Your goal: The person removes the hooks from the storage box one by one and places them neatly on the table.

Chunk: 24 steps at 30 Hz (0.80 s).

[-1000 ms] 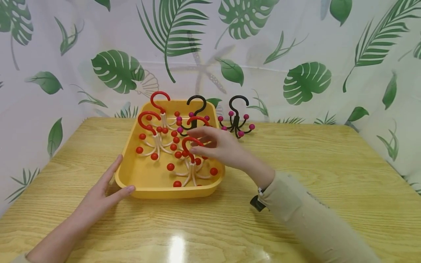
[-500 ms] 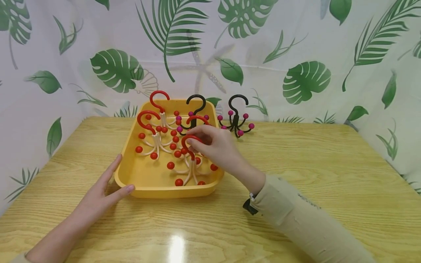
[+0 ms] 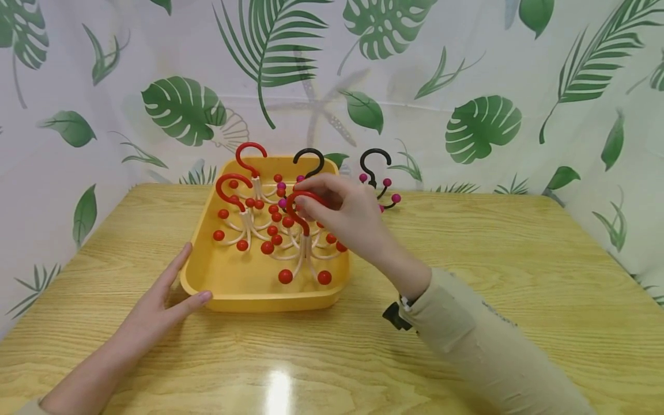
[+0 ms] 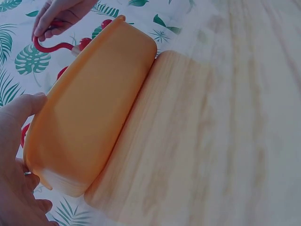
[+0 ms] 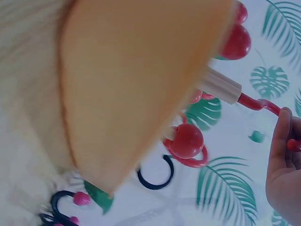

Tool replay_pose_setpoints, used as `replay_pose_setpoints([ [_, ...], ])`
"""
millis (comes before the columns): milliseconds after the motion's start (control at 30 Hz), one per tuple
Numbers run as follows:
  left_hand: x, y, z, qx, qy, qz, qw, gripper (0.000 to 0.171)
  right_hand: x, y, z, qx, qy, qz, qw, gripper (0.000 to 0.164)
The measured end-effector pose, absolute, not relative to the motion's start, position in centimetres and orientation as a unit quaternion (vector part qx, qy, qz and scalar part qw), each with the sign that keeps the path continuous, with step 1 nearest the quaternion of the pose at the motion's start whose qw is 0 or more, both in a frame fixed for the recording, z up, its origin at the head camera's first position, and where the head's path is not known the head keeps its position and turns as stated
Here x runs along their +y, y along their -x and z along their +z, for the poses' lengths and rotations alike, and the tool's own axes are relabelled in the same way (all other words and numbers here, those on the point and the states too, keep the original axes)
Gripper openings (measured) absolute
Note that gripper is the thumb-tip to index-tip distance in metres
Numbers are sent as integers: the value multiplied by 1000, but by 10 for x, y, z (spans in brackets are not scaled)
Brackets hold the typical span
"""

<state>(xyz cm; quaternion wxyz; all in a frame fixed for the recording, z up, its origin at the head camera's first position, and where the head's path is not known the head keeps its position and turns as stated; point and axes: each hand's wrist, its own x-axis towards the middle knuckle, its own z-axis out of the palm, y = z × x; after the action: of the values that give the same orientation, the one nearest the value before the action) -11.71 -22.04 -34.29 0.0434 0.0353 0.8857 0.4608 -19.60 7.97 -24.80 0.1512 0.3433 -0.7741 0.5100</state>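
Observation:
My right hand point(image 3: 355, 219) pinches the red hook of a multi-arm hanger point(image 3: 306, 245) between thumb and fingers. This hanger has pale arms tipped with red balls and hangs upright over the right part of a yellow tray point(image 3: 270, 304). In the right wrist view, its pale stem point(image 5: 223, 85) shows above the tray's rim. My left hand point(image 3: 147, 311) rests on the tray's near-left corner, thumb on the front rim and fingers along the left wall. Another red-hooked hanger point(image 3: 246, 227) stands in the tray; part of the tray's load is hidden behind my right hand.
A further red-hooked hanger point(image 3: 256, 184) and a black-hooked one point(image 3: 309, 158) stand at the tray's back. Outside, to the right, is a black hanger point(image 3: 376, 167) with pink balls, partly covered by my hand. A leaf-patterned cloth point(image 3: 415, 132) hangs behind the wooden table point(image 3: 493, 259).
My right hand has closed its fingers on the red hook and raised the hanger slightly, off its earlier place at the tray's front right. The left hand stays put.

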Motion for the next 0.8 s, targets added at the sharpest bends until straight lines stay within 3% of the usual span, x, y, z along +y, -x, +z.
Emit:
replay_pose_setpoints([
  [433,-220,117,-342,884,-39,463,41,89,115,191,-196,-768,-324,512,205,20],
  [800,-220,117,-342,884,-38,464,44,90,168,201,-175,-826,-218,462,241,25],
])
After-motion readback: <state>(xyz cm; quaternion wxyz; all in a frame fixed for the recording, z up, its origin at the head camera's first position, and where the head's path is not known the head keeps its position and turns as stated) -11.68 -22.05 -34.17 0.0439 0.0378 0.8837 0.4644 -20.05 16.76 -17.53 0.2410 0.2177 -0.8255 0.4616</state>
